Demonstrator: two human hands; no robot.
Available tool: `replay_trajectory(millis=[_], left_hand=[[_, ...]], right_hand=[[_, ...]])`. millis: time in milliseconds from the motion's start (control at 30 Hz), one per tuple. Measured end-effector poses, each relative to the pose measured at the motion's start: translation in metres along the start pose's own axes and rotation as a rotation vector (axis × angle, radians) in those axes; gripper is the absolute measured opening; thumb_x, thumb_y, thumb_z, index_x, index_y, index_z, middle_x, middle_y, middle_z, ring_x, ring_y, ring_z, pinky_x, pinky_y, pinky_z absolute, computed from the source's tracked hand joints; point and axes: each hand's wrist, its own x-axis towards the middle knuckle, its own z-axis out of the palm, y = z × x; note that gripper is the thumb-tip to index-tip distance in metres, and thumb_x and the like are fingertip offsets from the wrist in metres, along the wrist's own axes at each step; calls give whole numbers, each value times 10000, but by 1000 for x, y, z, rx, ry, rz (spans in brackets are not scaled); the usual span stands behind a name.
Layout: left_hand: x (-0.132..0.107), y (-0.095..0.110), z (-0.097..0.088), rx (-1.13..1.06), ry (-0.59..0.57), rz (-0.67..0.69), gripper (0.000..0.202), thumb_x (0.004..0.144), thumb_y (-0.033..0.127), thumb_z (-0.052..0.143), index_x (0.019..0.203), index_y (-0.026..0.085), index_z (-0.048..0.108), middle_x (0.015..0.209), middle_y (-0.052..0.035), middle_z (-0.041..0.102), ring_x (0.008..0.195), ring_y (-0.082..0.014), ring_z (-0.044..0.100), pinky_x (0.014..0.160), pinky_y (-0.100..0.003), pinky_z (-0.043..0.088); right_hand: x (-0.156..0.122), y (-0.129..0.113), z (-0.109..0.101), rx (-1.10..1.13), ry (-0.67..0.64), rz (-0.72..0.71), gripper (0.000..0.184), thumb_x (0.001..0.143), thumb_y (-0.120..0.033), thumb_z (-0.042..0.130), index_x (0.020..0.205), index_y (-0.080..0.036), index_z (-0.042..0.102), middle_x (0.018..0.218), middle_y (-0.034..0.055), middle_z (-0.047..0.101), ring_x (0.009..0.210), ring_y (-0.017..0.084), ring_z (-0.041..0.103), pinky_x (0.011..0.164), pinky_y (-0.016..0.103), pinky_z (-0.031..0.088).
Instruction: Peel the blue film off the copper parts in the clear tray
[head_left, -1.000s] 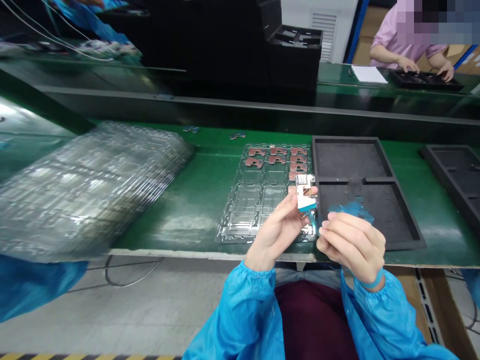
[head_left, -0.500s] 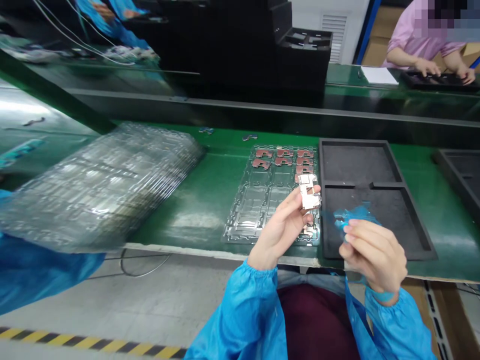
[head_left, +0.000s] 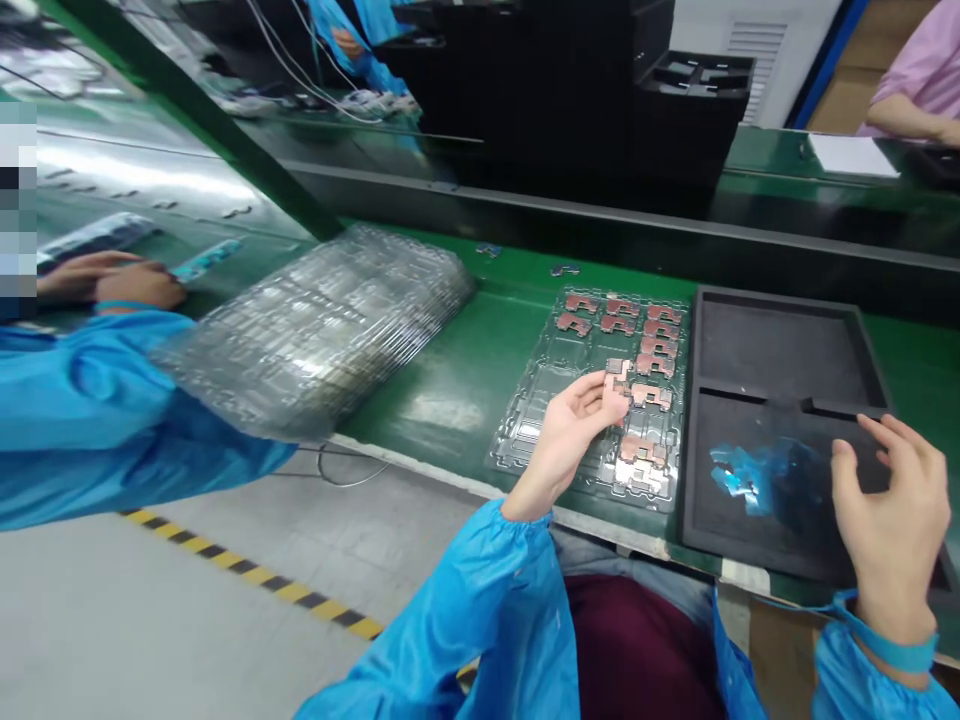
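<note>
My left hand (head_left: pixel 571 432) pinches a small circuit board (head_left: pixel 616 374) between thumb and fingers, over the clear plastic tray (head_left: pixel 536 400). In that tray's pockets lie several copper-coloured circuit boards (head_left: pixel 574 324), most of them in the right-hand column. My right hand (head_left: pixel 892 505) is open, its thumb and fingers apart with nothing between them, over the right side of a black tray (head_left: pixel 765 340). Crumpled blue film (head_left: pixel 750 478) lies in the black tray's near compartment, left of my right hand.
A stack of clear plastic trays (head_left: pixel 330 320) stands on the left of the green bench (head_left: pixel 442 400). Beside it are a co-worker's hands (head_left: pixel 135 280) and blue sleeve. Two small boards (head_left: pixel 564 270) lie at the back. Another person in pink (head_left: pixel 919 80) sits beyond the partition.
My right hand has let go of the blue film and opened, moving right. My left hand has turned the board and brought it over the clear tray. The view has swung left.
</note>
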Motion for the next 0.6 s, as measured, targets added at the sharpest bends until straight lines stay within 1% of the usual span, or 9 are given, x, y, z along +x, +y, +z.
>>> replay_trajectory(millis=[67, 167, 267, 333, 400, 467, 533, 600], left_hand=[[4, -1, -8, 50, 36, 37, 515, 708, 200, 960, 1181, 159, 761, 1076, -91, 810, 944, -204, 727, 797, -308, 573], [18, 8, -28, 188, 45, 109, 499, 734, 197, 924, 1200, 165, 748, 1057, -95, 821, 948, -207, 745, 848, -313, 569], [43, 27, -52, 421, 47, 200, 404, 795, 217, 862, 1178, 171, 742, 1032, -90, 826, 944, -205, 751, 892, -323, 563], [67, 40, -62, 608, 11, 247, 362, 834, 224, 811, 1182, 169, 729, 1006, -88, 824, 932, -211, 752, 901, -343, 569], [95, 49, -65, 815, -77, 282, 328, 862, 210, 755, 1185, 159, 732, 1027, -98, 822, 924, -215, 749, 891, -357, 575], [122, 52, -60, 970, -152, 308, 287, 859, 186, 728, 1142, 152, 759, 1056, -105, 821, 909, -216, 740, 870, -358, 573], [144, 50, -53, 1050, -185, 320, 242, 843, 175, 729, 1076, 155, 794, 1024, -96, 821, 878, -218, 728, 841, -357, 566], [158, 45, -47, 1096, -201, 329, 218, 833, 168, 734, 1032, 165, 822, 962, -87, 816, 858, -230, 718, 818, -364, 560]], right_hand=[[-1, -2, 2, 55, -20, 0, 501, 1038, -513, 628, 1426, -208, 710, 1494, 190, 639, 1373, 433, 623, 1071, 665, 592], [-5, -3, 3, 81, -25, 8, 504, 1029, -542, 647, 1414, -225, 724, 1495, 166, 645, 1332, 426, 656, 1079, 679, 592], [-8, 2, 3, 82, -28, 22, 508, 1032, -552, 639, 1414, -229, 729, 1497, 155, 649, 1316, 417, 670, 1105, 667, 580], [-10, 8, 4, 80, -42, 29, 507, 1034, -559, 631, 1412, -237, 730, 1500, 153, 648, 1293, 412, 683, 1107, 659, 577], [-12, 14, 6, 81, -54, 39, 510, 1025, -580, 633, 1392, -243, 739, 1498, 150, 651, 1259, 409, 700, 1094, 656, 581], [-15, 19, 9, 85, -64, 45, 516, 1017, -598, 635, 1368, -238, 750, 1498, 153, 652, 1264, 417, 696, 1082, 656, 582], [-17, 24, 11, 82, -71, 55, 523, 1008, -610, 639, 1350, -231, 756, 1496, 158, 653, 1286, 432, 682, 1072, 658, 580], [-18, 26, 13, 74, -77, 64, 534, 999, -622, 642, 1338, -227, 760, 1497, 159, 654, 1281, 443, 682, 1066, 661, 575]])
